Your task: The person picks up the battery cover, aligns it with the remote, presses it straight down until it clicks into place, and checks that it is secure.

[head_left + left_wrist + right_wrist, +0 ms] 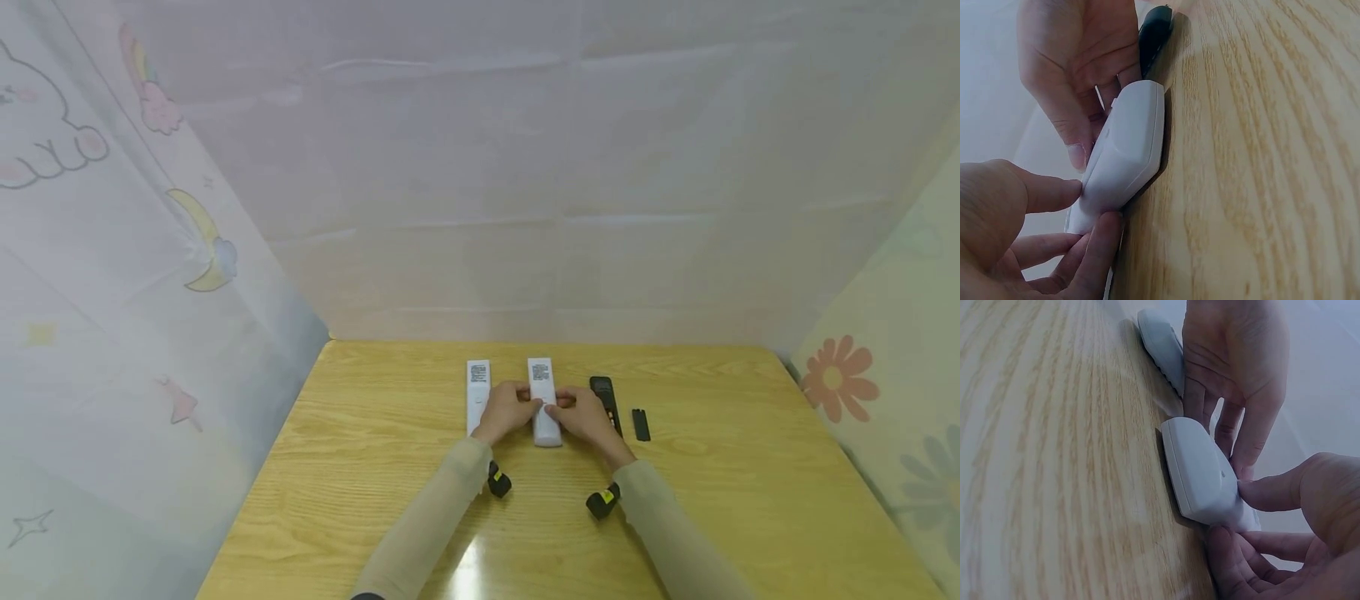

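A white remote control [547, 432] lies face down on the wooden table, its printed label at the far end. From the left, my left hand [510, 411] holds it, thumb on the upturned back and fingers along the side. My right hand [587, 413] grips the opposite edge the same way, and the two thumbs nearly meet on top. Both wrist views show the rounded near end of this remote [1132, 134] between the hands, low against the table. Another white remote [477, 387], also label side up, is partly hidden behind my left hand.
A black remote control [602, 386] lies to the right, partly covered by my right hand. Beside it is a small black cover-like piece [641, 425]. The wooden table [360, 475] meets a pale sheet-covered wall at the back. Wrist cameras [602, 502] hang under both forearms.
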{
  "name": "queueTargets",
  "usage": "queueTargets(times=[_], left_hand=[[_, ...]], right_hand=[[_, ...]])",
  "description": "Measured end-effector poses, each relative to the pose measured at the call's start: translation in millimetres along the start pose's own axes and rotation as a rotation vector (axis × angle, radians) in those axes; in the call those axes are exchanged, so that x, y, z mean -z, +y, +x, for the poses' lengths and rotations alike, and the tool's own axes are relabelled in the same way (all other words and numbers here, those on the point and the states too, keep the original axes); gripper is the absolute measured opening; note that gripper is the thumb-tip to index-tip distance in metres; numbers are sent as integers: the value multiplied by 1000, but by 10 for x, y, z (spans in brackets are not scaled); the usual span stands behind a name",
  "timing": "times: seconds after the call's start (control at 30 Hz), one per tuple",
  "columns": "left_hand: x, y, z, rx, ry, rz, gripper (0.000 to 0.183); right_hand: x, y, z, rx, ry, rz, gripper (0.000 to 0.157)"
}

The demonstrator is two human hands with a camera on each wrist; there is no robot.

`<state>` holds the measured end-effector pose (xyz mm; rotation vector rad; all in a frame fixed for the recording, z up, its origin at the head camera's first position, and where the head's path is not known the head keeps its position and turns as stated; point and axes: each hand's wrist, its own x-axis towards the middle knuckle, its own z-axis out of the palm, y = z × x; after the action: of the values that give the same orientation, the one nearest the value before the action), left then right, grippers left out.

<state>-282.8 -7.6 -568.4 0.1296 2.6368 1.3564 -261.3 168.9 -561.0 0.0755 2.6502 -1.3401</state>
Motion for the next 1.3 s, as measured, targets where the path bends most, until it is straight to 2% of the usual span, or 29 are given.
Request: queueTargets(times=[0.3,0.6,0.77,1.0,1.3], left_hand=[[-2,-16,0,-1,15,6,32],[65,32,-45,2,15,-8,44],[116,62,-63,-5,1,-19,45],[156,116,-89,12,6,-64,45],[192,146,-119,23,3,-78,50]], right_hand=[[-17,-7,6,-25,-9,4,44],[8,27,30,-4,-31,9,47],[56,46,8,29,-34,-5,50],[182,47,-42,71,-35,35,54],[250,65,-91,108,-15,35,51]])
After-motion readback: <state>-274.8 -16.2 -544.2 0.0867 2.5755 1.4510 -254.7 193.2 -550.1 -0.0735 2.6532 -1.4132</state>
